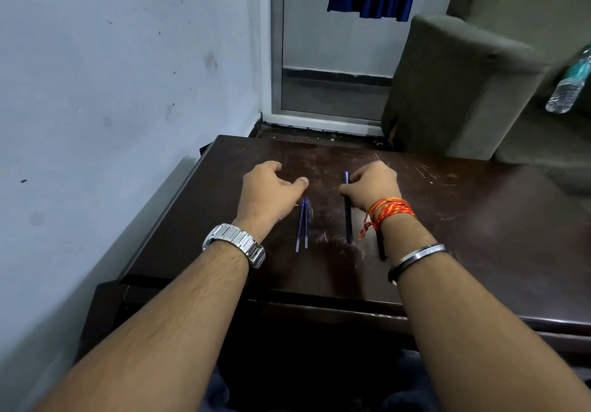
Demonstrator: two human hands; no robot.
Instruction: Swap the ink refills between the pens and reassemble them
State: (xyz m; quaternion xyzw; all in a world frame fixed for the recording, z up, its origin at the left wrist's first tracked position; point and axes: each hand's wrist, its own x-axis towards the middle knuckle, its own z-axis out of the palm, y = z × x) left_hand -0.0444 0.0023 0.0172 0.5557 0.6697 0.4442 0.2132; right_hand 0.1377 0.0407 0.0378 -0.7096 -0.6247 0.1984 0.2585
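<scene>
Two thin blue ink refills [302, 224] lie side by side on the dark wooden table [479, 219], just below my left hand [267, 192]. That hand hovers over them with thumb and fingers apart, holding nothing. My right hand [372, 184] is closed around a dark pen barrel [348, 219] that lies lengthwise on the table, its blue tip poking out above the fingers. A second dark pen barrel [381, 248] lies partly hidden under my right wrist.
A pale wall runs along the table's left side. Behind the table stand a glass door [332, 69] and a grey-green sofa [457, 88], where a plastic water bottle [569, 82] lies. The table's front edge is near my forearms.
</scene>
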